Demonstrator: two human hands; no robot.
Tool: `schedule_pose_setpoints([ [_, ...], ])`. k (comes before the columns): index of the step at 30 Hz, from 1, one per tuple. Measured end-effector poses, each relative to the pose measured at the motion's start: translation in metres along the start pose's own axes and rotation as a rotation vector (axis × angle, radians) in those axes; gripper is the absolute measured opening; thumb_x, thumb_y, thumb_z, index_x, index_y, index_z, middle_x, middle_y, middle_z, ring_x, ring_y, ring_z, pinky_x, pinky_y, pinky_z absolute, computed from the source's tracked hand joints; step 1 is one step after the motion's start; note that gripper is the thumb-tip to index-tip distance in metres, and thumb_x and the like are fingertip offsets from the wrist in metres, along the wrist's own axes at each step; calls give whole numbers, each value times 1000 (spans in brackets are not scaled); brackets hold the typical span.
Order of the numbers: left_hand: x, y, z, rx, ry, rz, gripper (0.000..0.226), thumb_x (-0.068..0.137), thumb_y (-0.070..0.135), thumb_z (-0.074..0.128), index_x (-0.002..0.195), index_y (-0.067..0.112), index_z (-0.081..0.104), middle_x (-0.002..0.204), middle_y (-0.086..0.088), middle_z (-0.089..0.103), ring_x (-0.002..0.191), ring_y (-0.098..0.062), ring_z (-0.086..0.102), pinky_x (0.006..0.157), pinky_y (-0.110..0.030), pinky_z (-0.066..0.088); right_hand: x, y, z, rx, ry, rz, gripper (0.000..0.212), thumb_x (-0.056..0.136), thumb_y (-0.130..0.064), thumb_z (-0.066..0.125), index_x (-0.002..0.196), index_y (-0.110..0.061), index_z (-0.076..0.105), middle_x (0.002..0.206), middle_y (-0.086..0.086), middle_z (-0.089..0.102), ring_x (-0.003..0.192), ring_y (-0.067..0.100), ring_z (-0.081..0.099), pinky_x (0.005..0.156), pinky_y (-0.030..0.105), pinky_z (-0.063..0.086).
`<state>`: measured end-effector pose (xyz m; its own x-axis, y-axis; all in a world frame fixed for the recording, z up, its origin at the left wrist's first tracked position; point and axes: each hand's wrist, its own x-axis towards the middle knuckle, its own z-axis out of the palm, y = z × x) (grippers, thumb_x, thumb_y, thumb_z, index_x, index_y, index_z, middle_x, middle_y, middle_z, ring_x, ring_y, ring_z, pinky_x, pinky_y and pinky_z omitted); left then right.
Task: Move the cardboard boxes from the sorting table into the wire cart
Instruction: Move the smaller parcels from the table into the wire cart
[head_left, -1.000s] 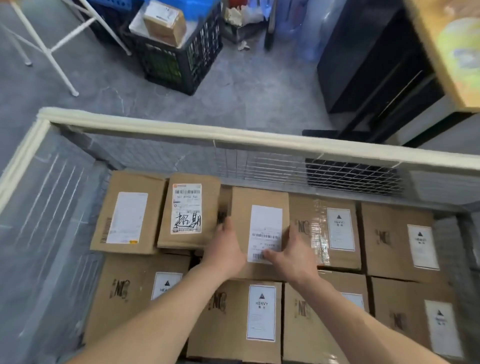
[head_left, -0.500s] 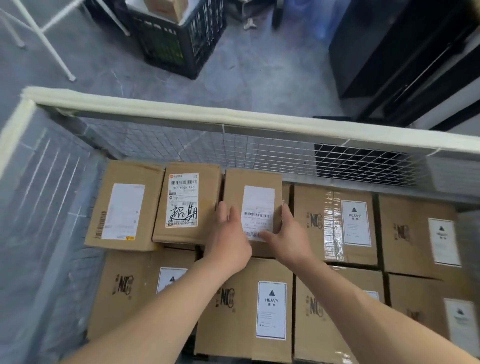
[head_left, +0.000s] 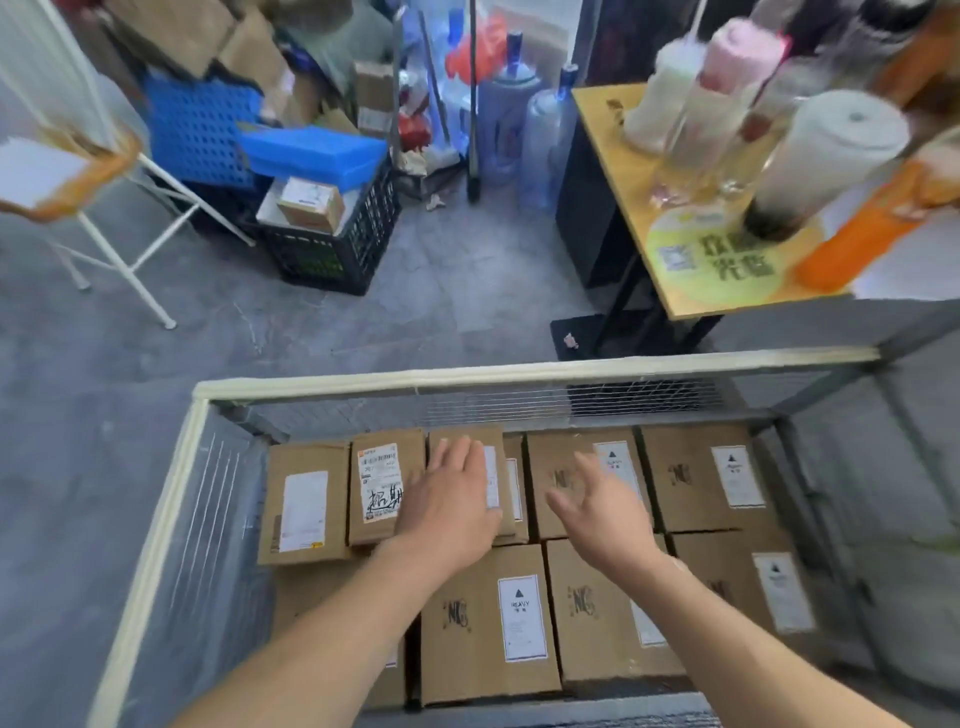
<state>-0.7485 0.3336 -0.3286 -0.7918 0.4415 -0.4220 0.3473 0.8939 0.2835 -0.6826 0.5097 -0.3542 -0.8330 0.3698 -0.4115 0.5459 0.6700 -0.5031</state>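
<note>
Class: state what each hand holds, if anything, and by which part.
Nothing is held. The left hand lies flat on top of a small box; the right hand is open, empty.

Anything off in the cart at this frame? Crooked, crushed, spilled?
Nothing crushed or spilled. Only the box under the left hand sits untidily: it lies over a neighbouring box, whose label peeks out beside it, rather than flush in the wire cart. The right hand hovers open.
</note>
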Motion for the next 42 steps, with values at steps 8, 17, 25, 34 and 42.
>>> schedule_pose_setpoints([
  [8,-43,83,-97,88,72,314,73,95,50,56,153,14,29,157,-3,36,145,-22,31,117,-40,30,-104,-24,-128,-81,245,26,52,97,-57,52,131,-18,56,129,1,63,120,23,58,92,35,46],
  [17,-126,203,-132,181,139,779,65,93,57,57,143,18,42,146,-1,48,137,-22,43,110,-43,40,-261,7,-210,-177,469,313,55,94,-62,49,123,-17,60,124,3,66,114,26,59,89,39,48],
  [25,-242,322,-95,232,128,1136,66,91,63,56,138,18,46,145,0,50,136,-22,43,108,-43,41,-435,75,-233,-127,637,624,59,92,-65,49,123,-15,62,128,5,65,121,28,57,97,42,48],
  [34,-413,425,-6,269,32,1450,73,87,63,56,144,19,41,149,-1,47,139,-23,41,107,-43,42,-645,163,-204,-66,784,917,69,93,-65,49,144,-18,51,144,3,57,133,25,51,107,40,42],
  [42,-558,476,75,315,-77,1658,81,92,65,53,154,18,32,154,0,43,141,-20,41,107,-42,42,-803,210,-163,44,895,1067,45,92,-62,55,115,-25,65,109,-5,68,103,18,63,90,41,54],
])
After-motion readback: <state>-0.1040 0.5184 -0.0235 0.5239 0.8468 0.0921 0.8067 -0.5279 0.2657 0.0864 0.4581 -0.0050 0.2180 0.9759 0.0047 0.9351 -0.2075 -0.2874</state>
